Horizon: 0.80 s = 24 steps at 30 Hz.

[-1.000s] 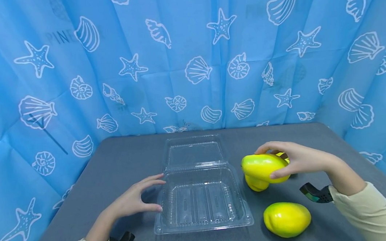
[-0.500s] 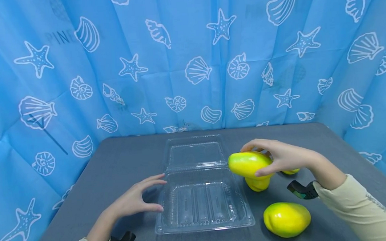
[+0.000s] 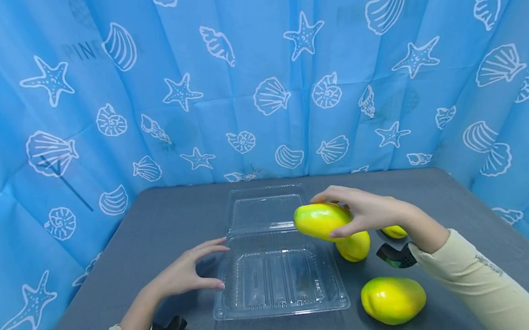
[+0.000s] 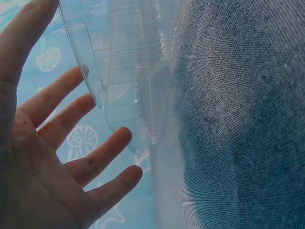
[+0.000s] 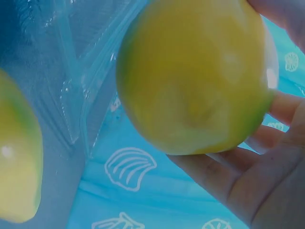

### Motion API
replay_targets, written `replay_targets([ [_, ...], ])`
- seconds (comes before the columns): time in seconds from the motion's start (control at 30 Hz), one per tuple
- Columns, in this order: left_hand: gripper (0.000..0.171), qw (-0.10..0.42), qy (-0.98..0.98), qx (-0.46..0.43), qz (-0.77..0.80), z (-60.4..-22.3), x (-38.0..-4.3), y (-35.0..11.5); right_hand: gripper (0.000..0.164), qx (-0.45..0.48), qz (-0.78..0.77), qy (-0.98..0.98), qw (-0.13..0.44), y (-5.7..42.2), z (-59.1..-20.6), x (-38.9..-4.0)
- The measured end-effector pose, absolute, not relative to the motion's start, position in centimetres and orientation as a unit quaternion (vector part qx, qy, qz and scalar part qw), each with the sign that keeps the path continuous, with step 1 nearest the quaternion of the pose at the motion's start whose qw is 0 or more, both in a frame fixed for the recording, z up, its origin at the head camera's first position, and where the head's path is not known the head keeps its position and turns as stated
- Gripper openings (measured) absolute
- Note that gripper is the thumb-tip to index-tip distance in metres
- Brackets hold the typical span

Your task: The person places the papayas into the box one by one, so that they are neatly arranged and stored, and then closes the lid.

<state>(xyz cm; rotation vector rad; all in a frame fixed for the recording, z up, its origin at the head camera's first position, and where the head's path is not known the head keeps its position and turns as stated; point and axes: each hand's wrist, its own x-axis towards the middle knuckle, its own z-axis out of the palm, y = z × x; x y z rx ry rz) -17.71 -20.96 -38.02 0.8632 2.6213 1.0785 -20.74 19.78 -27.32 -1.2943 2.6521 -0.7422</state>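
The left hand (image 3: pixel 180 274) is held with spread fingers at the left edge of the clear container (image 3: pixel 281 314); contact cannot be told. Wide room is offered between the container's walls. Above its right side, a yellow mango (image 3: pixel 317 221) is gripped by the right hand (image 3: pixel 367 210), leftward of the palm, its long axis laid roughly left to right. Farther right, three other mangoes (image 3: pixel 394 300) are seen
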Motion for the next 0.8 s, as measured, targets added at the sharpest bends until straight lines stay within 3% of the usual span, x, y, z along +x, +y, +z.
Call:
replay_targets([
  [0.8,0.067,0.084,0.885,0.288,0.357,-37.8,-17.5,-20.8,0.059,-0.454,-0.233,0.858,0.056,14.8,-28.2,-21.1],
])
